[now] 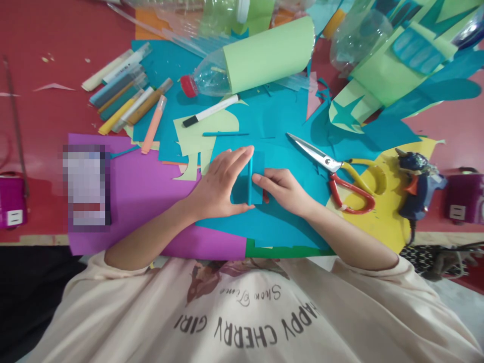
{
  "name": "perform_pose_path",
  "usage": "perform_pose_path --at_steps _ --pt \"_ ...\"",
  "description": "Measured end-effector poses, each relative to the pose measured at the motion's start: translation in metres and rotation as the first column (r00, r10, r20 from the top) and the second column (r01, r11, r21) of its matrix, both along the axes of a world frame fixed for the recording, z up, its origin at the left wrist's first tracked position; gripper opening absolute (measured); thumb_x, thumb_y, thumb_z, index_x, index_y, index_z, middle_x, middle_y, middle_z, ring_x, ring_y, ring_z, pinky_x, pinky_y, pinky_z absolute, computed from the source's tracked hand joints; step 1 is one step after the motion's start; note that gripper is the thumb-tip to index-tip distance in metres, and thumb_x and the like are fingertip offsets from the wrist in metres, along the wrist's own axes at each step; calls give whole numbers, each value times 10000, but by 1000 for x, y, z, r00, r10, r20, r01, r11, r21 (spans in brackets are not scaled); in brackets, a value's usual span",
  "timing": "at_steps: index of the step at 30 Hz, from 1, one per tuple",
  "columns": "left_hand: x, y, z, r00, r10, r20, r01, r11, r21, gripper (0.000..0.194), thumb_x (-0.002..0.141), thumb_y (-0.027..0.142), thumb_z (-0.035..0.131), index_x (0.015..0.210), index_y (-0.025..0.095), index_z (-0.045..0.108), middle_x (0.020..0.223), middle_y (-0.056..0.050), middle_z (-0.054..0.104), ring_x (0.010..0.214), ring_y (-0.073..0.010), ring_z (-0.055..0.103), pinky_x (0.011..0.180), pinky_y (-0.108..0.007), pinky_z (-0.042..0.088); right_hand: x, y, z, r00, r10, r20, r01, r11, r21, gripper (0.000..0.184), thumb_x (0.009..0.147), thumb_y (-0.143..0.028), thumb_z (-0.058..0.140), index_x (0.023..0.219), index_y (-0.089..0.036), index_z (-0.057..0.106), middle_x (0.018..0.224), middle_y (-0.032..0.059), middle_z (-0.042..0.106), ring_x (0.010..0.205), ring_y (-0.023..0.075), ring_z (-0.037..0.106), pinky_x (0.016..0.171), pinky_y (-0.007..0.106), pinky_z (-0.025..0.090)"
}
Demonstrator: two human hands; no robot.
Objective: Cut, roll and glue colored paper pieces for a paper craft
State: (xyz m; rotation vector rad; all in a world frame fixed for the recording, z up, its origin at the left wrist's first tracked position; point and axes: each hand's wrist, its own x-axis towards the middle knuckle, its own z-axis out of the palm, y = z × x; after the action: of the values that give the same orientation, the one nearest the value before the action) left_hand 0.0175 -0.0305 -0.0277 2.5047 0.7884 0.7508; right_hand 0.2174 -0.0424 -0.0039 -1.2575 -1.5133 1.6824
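Observation:
A small piece of blue paper (257,176) with a folded edge stands between my hands, over larger blue sheets (227,229). My left hand (217,179) spans its left edge, fingertips at the top end and thumb at the bottom end. From the right side, my right hand (285,189) pinches the same paper, thumb in front and the other fingers partly hidden behind it. Just beyond my hands lie a thin blue strip (226,134), light green paper cutouts (192,138) and a black-and-white marker (210,110). Scissors (333,166) with red and yellow handles lie open to the right.
A plastic bottle wrapped in green paper (268,55) lies at the back. Several markers (121,88) sit at left, above a phone (88,186) on purple paper (151,176). A glue gun (421,186) rests at right on yellow paper (389,222), below a green-and-blue paper craft (393,70).

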Motion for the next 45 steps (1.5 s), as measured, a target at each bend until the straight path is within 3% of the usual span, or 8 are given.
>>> perform_pose_path --at_steps 18,23,25,28,30,32,37,45 --pt "2 -1 -1 1000 8 -17 -8 1000 -20 1016 891 355 630 1539 253 -145 1524 -206 358 1439 -328 360 1165 -570 319 0 0 -5 999 9 47 -10 1000 17 502 793 -561 656 556 -220 373 482 -58 410 474 90 493 443 233 334" --pt "2 -2 -2 997 -13 75 25 986 -166 994 895 460 604 1549 262 -119 1604 -196 225 1487 -344 270 1162 -545 347 1 1 -3 999 32 15 -32 999 -1 486 807 -582 634 590 -213 404 521 -50 447 480 84 499 450 226 372" --pt "2 0 -1 988 35 153 15 950 -313 979 870 589 577 1556 284 -52 1605 -176 251 1448 -338 353 1115 -502 423 2 2 -1 1000 30 8 -30 1000 -3 506 803 -608 632 591 -210 402 520 -50 452 479 79 493 448 218 370" --pt "2 2 5 949 192 252 -11 815 -579 757 884 633 519 1502 269 276 1396 -141 554 1195 -252 617 975 -374 539 1 2 0 999 45 -7 -45 999 14 515 806 -629 623 601 -202 420 526 -50 461 481 72 485 455 210 373" --pt "3 3 12 929 287 234 -39 704 -709 552 902 588 522 1302 206 541 1164 -110 688 1011 -206 687 865 -305 569 0 1 0 996 78 -33 -78 997 20 488 822 -627 602 647 -190 475 567 -39 504 492 67 491 468 209 387" --pt "4 3 19 927 326 187 -77 652 -754 459 882 571 559 1088 171 651 1031 -92 724 911 -193 698 772 -275 572 -1 0 -2 993 111 -43 -110 994 25 467 839 -621 577 706 -177 523 604 -23 546 508 71 510 483 214 405" --pt "8 3 27 936 320 147 -123 689 -714 306 853 479 609 871 175 643 883 -50 707 796 -159 680 680 -240 537 -1 -1 -5 988 154 -2 -154 986 60 454 868 -603 537 718 -174 529 567 -25 541 499 81 516 498 226 414" --pt "8 2 31 941 304 147 -135 737 -662 167 854 361 579 825 198 605 814 -19 696 777 -150 659 736 -251 537 -3 -1 -6 994 105 2 -105 992 64 476 853 -580 591 606 -209 421 530 -32 527 487 82 510 505 236 416"
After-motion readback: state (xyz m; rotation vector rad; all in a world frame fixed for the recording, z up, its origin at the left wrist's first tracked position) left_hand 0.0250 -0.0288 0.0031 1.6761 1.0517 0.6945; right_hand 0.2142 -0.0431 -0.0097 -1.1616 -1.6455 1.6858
